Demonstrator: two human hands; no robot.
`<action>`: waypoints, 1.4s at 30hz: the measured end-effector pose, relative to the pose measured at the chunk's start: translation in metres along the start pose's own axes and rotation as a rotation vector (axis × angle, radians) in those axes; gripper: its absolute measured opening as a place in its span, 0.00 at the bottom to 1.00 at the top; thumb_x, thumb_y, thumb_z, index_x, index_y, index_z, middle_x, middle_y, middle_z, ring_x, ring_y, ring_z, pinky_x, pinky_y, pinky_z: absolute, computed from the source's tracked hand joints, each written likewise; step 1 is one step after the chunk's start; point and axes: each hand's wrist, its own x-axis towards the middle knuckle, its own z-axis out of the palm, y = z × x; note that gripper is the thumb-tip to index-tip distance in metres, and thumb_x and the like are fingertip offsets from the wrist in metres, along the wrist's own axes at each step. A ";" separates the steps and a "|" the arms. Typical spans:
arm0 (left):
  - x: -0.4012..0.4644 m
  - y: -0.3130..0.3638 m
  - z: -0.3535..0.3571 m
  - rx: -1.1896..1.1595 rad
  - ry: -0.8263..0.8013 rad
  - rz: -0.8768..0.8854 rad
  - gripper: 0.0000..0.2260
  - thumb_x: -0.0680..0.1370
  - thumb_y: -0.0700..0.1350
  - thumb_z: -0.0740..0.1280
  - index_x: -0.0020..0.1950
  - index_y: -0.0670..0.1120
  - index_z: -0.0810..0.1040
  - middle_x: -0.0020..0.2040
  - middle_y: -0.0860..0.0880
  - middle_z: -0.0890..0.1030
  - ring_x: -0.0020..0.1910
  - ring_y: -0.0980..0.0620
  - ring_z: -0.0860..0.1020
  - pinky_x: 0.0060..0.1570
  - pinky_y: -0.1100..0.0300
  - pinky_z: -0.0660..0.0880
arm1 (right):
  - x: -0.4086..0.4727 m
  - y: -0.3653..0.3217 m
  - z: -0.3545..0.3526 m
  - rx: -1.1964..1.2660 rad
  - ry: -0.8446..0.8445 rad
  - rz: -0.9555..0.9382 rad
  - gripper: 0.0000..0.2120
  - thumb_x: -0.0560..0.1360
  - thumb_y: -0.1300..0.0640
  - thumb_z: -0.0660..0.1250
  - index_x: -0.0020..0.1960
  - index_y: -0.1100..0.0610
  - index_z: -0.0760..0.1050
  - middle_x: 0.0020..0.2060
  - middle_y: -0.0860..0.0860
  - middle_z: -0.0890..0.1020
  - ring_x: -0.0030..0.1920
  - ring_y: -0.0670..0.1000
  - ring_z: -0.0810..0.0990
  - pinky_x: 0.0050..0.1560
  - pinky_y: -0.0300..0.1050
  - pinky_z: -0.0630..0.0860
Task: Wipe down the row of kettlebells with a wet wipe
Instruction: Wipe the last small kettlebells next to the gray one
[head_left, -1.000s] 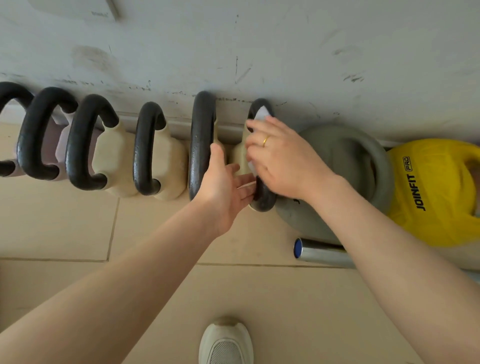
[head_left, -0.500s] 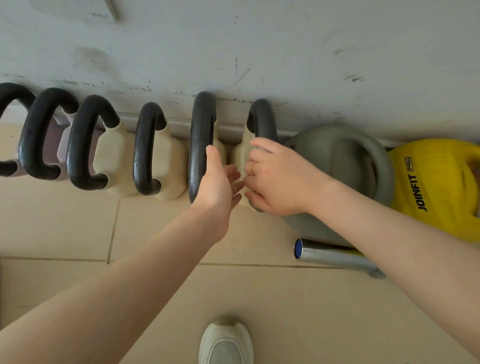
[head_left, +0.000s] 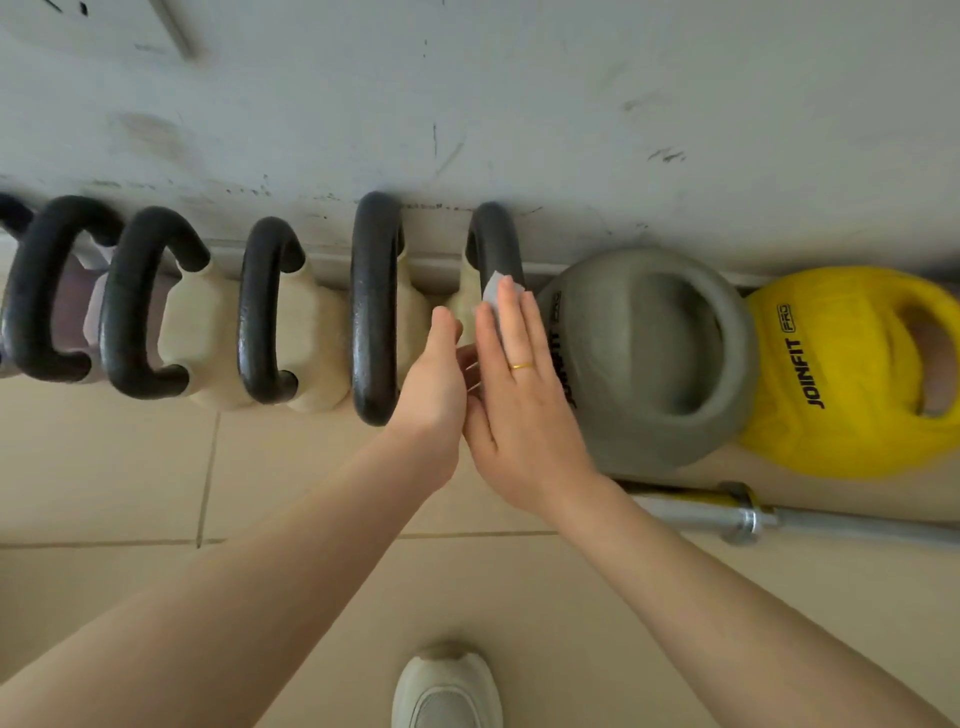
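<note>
While the head view looked down at the row along the wall, the right hand (head_left: 519, 395) lay flat, fingers nearly straight, pressing the wet wipe (head_left: 492, 291) against the black handle (head_left: 496, 244) of the sixth kettlebell; only a corner of the wipe showed past the fingertips. That handle ran as a long arch from the wall toward the person, so the wipe's travel looked set along that line, straight ahead of the right palm. The left hand (head_left: 434, 384) stood edge-on just beside it, loosely open and holding nothing, between this handle and the neighbouring black handle (head_left: 375, 306). The grey kettlebell (head_left: 649, 358) and the yellow kettlebell (head_left: 841, 374) lay to the right, nearer the right hand, probably next.
</note>
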 end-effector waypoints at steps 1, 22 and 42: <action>0.001 -0.001 0.000 -0.005 -0.033 -0.001 0.22 0.80 0.60 0.49 0.57 0.53 0.79 0.50 0.54 0.84 0.51 0.59 0.80 0.52 0.63 0.73 | 0.000 -0.001 0.001 -0.005 0.004 0.007 0.30 0.76 0.54 0.47 0.75 0.65 0.48 0.76 0.57 0.44 0.75 0.53 0.38 0.75 0.44 0.41; 0.009 0.022 -0.006 -0.117 -0.114 -0.042 0.24 0.81 0.59 0.48 0.69 0.47 0.68 0.62 0.46 0.77 0.59 0.45 0.77 0.60 0.52 0.71 | 0.119 0.038 -0.036 -0.102 -0.178 -0.264 0.22 0.76 0.56 0.49 0.39 0.61 0.79 0.47 0.54 0.81 0.61 0.53 0.71 0.64 0.43 0.64; 0.013 0.026 -0.010 0.228 -0.258 0.017 0.20 0.77 0.41 0.65 0.69 0.45 0.69 0.59 0.45 0.80 0.58 0.48 0.79 0.63 0.50 0.73 | 0.146 0.029 -0.036 -0.312 -0.300 -0.307 0.26 0.79 0.50 0.51 0.31 0.61 0.76 0.34 0.56 0.78 0.43 0.55 0.75 0.49 0.51 0.72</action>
